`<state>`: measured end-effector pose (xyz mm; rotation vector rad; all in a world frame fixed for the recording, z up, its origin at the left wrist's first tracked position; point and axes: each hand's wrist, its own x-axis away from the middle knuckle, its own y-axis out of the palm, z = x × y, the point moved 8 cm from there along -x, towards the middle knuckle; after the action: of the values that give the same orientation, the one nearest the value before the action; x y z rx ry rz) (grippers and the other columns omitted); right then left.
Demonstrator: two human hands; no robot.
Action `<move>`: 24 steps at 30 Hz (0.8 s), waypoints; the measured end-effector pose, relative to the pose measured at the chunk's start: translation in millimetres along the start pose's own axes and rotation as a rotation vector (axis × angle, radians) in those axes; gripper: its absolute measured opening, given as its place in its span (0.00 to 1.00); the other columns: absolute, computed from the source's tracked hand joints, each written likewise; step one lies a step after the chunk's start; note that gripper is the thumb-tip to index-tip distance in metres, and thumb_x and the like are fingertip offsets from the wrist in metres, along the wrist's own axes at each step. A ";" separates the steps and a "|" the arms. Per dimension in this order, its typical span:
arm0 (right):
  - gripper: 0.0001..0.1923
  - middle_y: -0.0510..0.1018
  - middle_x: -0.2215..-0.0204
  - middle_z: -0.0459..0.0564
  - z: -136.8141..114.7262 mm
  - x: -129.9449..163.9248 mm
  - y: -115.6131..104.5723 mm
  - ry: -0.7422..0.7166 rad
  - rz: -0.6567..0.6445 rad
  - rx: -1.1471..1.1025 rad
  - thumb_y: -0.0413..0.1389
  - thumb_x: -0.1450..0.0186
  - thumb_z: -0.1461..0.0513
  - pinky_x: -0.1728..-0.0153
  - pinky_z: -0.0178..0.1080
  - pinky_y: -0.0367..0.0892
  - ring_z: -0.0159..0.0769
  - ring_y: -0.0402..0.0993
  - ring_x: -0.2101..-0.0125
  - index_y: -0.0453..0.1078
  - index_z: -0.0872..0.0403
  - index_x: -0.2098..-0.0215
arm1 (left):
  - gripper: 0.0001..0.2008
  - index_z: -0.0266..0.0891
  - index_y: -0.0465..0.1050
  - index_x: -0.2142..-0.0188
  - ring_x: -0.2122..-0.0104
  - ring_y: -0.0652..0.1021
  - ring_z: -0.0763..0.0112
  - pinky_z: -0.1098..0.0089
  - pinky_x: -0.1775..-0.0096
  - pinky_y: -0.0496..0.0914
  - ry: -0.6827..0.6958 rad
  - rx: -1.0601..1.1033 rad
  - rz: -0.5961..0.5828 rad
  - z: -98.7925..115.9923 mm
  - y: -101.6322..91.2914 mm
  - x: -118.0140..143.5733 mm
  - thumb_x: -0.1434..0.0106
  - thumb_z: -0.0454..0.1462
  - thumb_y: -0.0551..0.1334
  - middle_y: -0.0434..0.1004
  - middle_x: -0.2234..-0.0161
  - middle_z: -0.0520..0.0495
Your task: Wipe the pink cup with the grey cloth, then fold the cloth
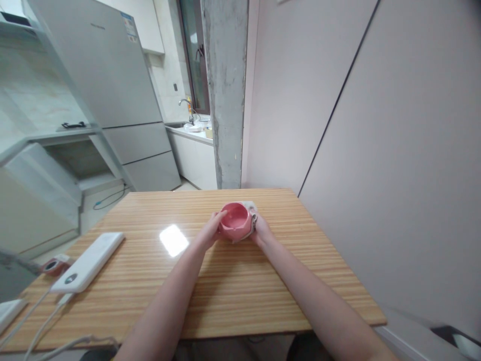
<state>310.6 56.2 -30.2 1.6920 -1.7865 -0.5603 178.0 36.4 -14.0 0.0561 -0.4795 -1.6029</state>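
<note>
A pink bowl (236, 219) is held tilted over the far part of the wooden table (240, 291), its opening turned toward me. My left hand (216, 224) grips its left side, with the thumb over the rim and the other fingers mostly hidden. At the bowl's right side, my right hand (260, 230) presses a greyish cloth (249, 205) against the outer wall. Part of the cloth shows behind the rim, and the right fingers are largely covered by cloth and bowl.
On the table's left lie a white power bank (90, 263) with cables and a reddish round object (55, 266). A pale wall (361, 165) borders the right side. Behind the table stand a concrete pillar (227, 95), a fridge (101, 65) and a sink counter (193, 155).
</note>
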 end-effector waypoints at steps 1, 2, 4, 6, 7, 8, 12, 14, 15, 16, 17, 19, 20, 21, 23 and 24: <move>0.08 0.83 0.69 0.49 0.5 1.1 1.8 0.013 -0.012 -0.006 0.54 0.39 0.59 0.57 0.42 0.74 0.39 0.79 0.63 0.74 0.53 0.69 | 0.20 0.38 0.72 0.57 0.66 0.76 0.67 0.71 0.70 0.68 -0.009 0.011 -0.016 0.4 3.6 1.7 0.46 0.46 0.66 0.77 0.64 0.45; 0.08 0.83 0.68 0.49 2.9 2.8 5.2 0.039 -0.035 -0.014 0.54 0.39 0.59 0.56 0.43 0.74 0.39 0.79 0.63 0.74 0.53 0.68 | 0.19 0.38 0.73 0.58 0.65 0.76 0.65 0.71 0.69 0.69 0.000 0.017 -0.006 1.9 4.8 2.5 0.45 0.46 0.65 0.77 0.63 0.44; 0.08 0.83 0.67 0.48 11.1 7.4 14.7 0.112 -0.096 -0.041 0.54 0.39 0.59 0.55 0.43 0.73 0.38 0.79 0.62 0.74 0.53 0.67 | 0.17 0.36 0.73 0.61 0.65 0.76 0.66 0.71 0.69 0.69 0.074 0.053 0.083 8.8 -1.0 2.1 0.44 0.46 0.62 0.77 0.63 0.44; 0.08 0.83 0.67 0.47 17.2 11.2 20.1 0.169 -0.117 -0.061 0.54 0.39 0.59 0.56 0.43 0.73 0.37 0.79 0.62 0.74 0.52 0.66 | 0.17 0.36 0.73 0.61 0.66 0.76 0.68 0.73 0.70 0.68 0.160 0.069 0.196 16.1 -11.6 2.4 0.44 0.46 0.62 0.77 0.64 0.46; 0.08 0.83 0.68 0.47 17.5 11.8 20.3 0.175 -0.110 -0.058 0.54 0.38 0.58 0.56 0.42 0.74 0.36 0.79 0.63 0.74 0.52 0.66 | 0.17 0.36 0.72 0.61 0.66 0.75 0.70 0.74 0.70 0.67 0.183 0.065 0.233 18.3 -15.7 3.0 0.45 0.46 0.63 0.76 0.65 0.47; 0.08 0.83 0.69 0.46 15.5 11.5 19.0 0.163 -0.096 -0.049 0.54 0.38 0.58 0.57 0.41 0.74 0.36 0.79 0.64 0.74 0.51 0.67 | 0.17 0.37 0.71 0.60 0.67 0.75 0.71 0.75 0.71 0.67 0.183 0.057 0.240 18.9 -17.1 3.4 0.45 0.45 0.64 0.76 0.65 0.48; 0.06 0.82 0.72 0.46 -0.8 6.5 5.8 0.051 0.002 -0.010 0.55 0.39 0.61 0.59 0.39 0.74 0.36 0.78 0.67 0.74 0.53 0.70 | 0.23 0.38 0.71 0.56 0.68 0.76 0.68 0.73 0.72 0.67 0.022 0.050 0.067 8.0 -0.7 5.3 0.48 0.47 0.67 0.77 0.64 0.46; 0.06 0.82 0.73 0.46 -2.7 5.6 4.5 0.032 0.002 -0.005 0.55 0.39 0.61 0.58 0.39 0.74 0.35 0.78 0.67 0.73 0.53 0.71 | 0.23 0.38 0.72 0.56 0.65 0.77 0.65 0.70 0.68 0.69 0.002 0.080 0.015 6.7 7.2 6.1 0.49 0.47 0.68 0.78 0.63 0.45; 0.05 0.82 0.72 0.46 -1.0 6.0 6.5 0.036 -0.020 -0.001 0.55 0.39 0.61 0.57 0.39 0.73 0.34 0.78 0.67 0.73 0.53 0.70 | 0.22 0.37 0.73 0.58 0.62 0.78 0.63 0.69 0.65 0.70 0.033 0.102 0.023 9.1 7.9 5.5 0.49 0.47 0.68 0.79 0.63 0.44; 0.05 0.82 0.71 0.45 2.1 6.8 9.8 0.047 -0.055 0.005 0.55 0.39 0.60 0.56 0.39 0.73 0.34 0.78 0.67 0.73 0.52 0.69 | 0.21 0.37 0.74 0.59 0.60 0.77 0.62 0.68 0.62 0.70 0.081 0.130 0.041 13.0 6.8 4.3 0.49 0.47 0.67 0.79 0.63 0.44; 0.05 0.82 0.69 0.45 6.0 7.9 13.4 0.062 -0.091 0.015 0.56 0.39 0.59 0.56 0.39 0.73 0.34 0.79 0.66 0.73 0.52 0.68 | 0.21 0.36 0.74 0.59 0.58 0.77 0.62 0.68 0.59 0.70 0.141 0.162 0.066 17.7 4.3 3.0 0.48 0.48 0.66 0.79 0.62 0.44; 0.06 0.82 0.68 0.46 13.7 9.9 17.9 0.098 -0.134 0.036 0.56 0.39 0.58 0.56 0.41 0.74 0.36 0.79 0.64 0.72 0.51 0.66 | 0.21 0.37 0.73 0.58 0.57 0.76 0.64 0.68 0.56 0.70 0.242 0.213 0.127 25.4 -3.6 1.2 0.46 0.49 0.65 0.79 0.60 0.45; 0.07 0.82 0.68 0.46 16.4 10.2 18.1 0.115 -0.136 0.038 0.56 0.39 0.57 0.57 0.42 0.74 0.36 0.79 0.64 0.72 0.51 0.65 | 0.22 0.38 0.72 0.57 0.58 0.77 0.66 0.69 0.58 0.70 0.262 0.214 0.161 26.9 -8.0 0.8 0.46 0.49 0.65 0.78 0.60 0.46; 0.07 0.82 0.68 0.46 17.2 9.8 16.8 0.123 -0.124 0.030 0.56 0.38 0.57 0.57 0.42 0.74 0.36 0.79 0.64 0.72 0.51 0.65 | 0.23 0.39 0.70 0.56 0.61 0.77 0.68 0.70 0.60 0.70 0.258 0.197 0.189 26.8 -11.4 0.7 0.46 0.49 0.66 0.78 0.61 0.47; 0.06 0.82 0.69 0.45 12.3 7.4 10.7 0.098 -0.067 0.001 0.56 0.38 0.58 0.57 0.41 0.74 0.35 0.79 0.64 0.72 0.51 0.66 | 0.24 0.39 0.68 0.55 0.67 0.76 0.72 0.73 0.68 0.69 0.189 0.129 0.198 22.1 -12.9 1.5 0.47 0.49 0.67 0.77 0.64 0.48; 0.06 0.82 0.69 0.45 7.8 6.0 7.4 0.072 -0.038 -0.006 0.55 0.38 0.58 0.57 0.40 0.74 0.35 0.79 0.64 0.72 0.51 0.66 | 0.25 0.39 0.68 0.55 0.69 0.75 0.73 0.74 0.70 0.68 0.136 0.089 0.174 18.2 -10.4 2.3 0.48 0.49 0.68 0.77 0.65 0.48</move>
<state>299.8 50.1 -30.0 1.7232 -1.7038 -0.5144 162.1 39.2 -0.4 0.1845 -0.4373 -1.3973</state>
